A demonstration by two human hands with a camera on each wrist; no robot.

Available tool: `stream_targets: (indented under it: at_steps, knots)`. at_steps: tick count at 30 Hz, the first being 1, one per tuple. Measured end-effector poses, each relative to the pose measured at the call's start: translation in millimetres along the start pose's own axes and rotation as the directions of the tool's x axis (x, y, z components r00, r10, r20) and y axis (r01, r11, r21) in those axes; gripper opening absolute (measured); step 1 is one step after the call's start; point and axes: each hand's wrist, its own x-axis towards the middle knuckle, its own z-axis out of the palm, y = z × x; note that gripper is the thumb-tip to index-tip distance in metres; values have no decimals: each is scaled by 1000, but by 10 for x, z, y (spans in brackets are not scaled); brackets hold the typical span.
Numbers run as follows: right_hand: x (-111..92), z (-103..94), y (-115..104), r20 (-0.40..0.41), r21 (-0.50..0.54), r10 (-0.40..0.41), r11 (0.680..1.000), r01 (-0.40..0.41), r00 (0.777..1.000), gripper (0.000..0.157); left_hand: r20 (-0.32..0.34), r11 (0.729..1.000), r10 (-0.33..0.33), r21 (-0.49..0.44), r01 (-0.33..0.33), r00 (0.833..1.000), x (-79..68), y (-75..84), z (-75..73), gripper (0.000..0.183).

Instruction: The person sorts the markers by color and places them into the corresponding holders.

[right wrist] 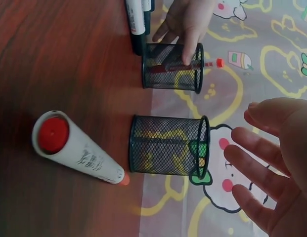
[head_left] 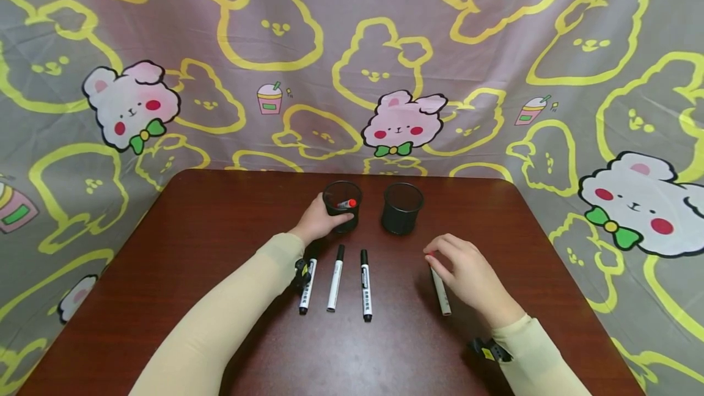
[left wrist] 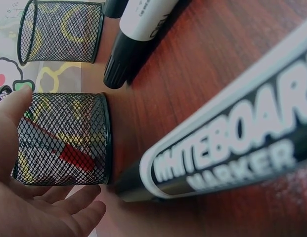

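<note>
My left hand (head_left: 320, 220) grips the left black mesh pen cup (left wrist: 89, 111), thumb on one side and fingers on the other. A red-capped marker (left wrist: 76, 157) leans inside that cup. To its right stands a second black mesh pen cup (head_left: 400, 219), upright, with nothing visible in it. My right hand (head_left: 467, 267) hovers above a white marker with red ends (right wrist: 89, 153) that lies on the table. In the right wrist view, the fingers are spread apart and hold nothing.
Three black-capped whiteboard markers lie on the brown table (head_left: 220, 212): a left one (head_left: 309, 283), a middle one (head_left: 335, 283) and a right one (head_left: 366, 286). Behind the table hangs a cartoon-print curtain (head_left: 308, 84).
</note>
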Motion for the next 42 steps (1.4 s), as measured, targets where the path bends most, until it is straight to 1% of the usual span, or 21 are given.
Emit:
stream_targets:
  at_steps: [5, 12, 17, 22, 27, 35, 42]
  knots:
    - [-41, 1, 5, 23, -3, -39, 999, 39, 999, 23, -3, 1000, -7, 2, 7, 1000, -23, 23, -6, 87]
    - [-119, 18, 21, 46, 12, -88, 996, 88, 995, 27, 5, 1000, 1, -1, -1, 1000, -15, 16, 0, 84]
    - [-195, 31, 36, 95, 1, -69, 998, 69, 993, 27, 5, 1000, 7, -1, -7, 1000, -6, 18, -1, 85]
    - [-272, 46, 61, 132, 12, -58, 998, 57, 990, 28, 7, 1000, 20, -7, -20, 1000, -8, 21, -1, 82]
    - [-350, 53, 91, 138, 19, -63, 998, 61, 988, 31, 1, 1000, 19, -7, -19, 1000, -16, 25, 1, 81]
    - [-462, 85, 133, 139, 39, -64, 997, 59, 988, 32, -6, 999, -32, 10, 32, 999, -9, 3, 15, 86]
    - [-526, 102, 122, 182, 51, -40, 998, 31, 982, 32, -2, 1000, -13, -3, 13, 1000, -16, 9, 15, 85]
